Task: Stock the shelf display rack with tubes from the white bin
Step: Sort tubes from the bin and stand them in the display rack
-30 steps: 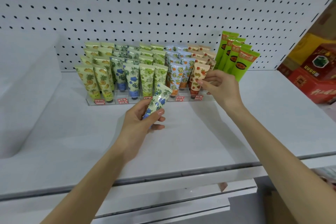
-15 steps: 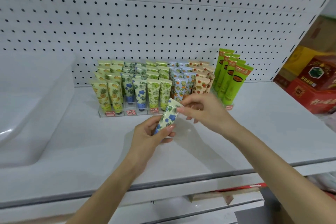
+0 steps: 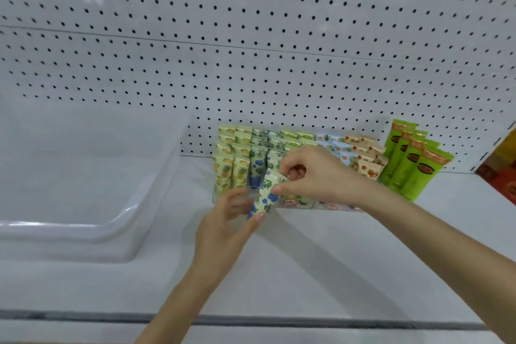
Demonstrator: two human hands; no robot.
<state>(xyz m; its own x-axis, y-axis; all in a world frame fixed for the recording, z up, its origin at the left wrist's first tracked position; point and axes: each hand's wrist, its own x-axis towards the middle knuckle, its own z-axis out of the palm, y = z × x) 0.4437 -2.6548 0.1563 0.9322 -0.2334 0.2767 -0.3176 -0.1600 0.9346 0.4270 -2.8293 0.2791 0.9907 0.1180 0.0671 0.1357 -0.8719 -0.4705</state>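
**Tube held between both hands, not yet racked**

Held one blue-flowered tube (image 3: 265, 198) just in front of the rack (image 3: 321, 206) and clear of the shelf (image 3: 307, 274), tilted, with the crimped end up toward the rack and the cap end down. Pinched at the crimped end by the right hand (image 3: 315, 176), thumb and forefinger closed on it and the other fingers curled loosely above. Gripped at the cap end by the left hand (image 3: 223, 229), thumb laid across the front. Could not tell how tightly the fingers behind it were curled, since they were blurred.

Judged the step as a hand-over from left to right, ready for placing. Called next for the left hand to let go, then a short lift over the front row and a cap-down drop among the matching prints at the blue-flower column (image 3: 256, 169), right behind the tube. Could not tell which slot lay free, as that part of the rack was hidden behind the right hand. Needed care not to knock the front tubes over.

Found the rest of the rack packed in columns by print. Noted green tubes (image 3: 413, 167) just beside its right end, a pegboard (image 3: 251, 50) behind, and the bin (image 3: 83, 229) on the same shelf, well apart to the left, its contents not made out.
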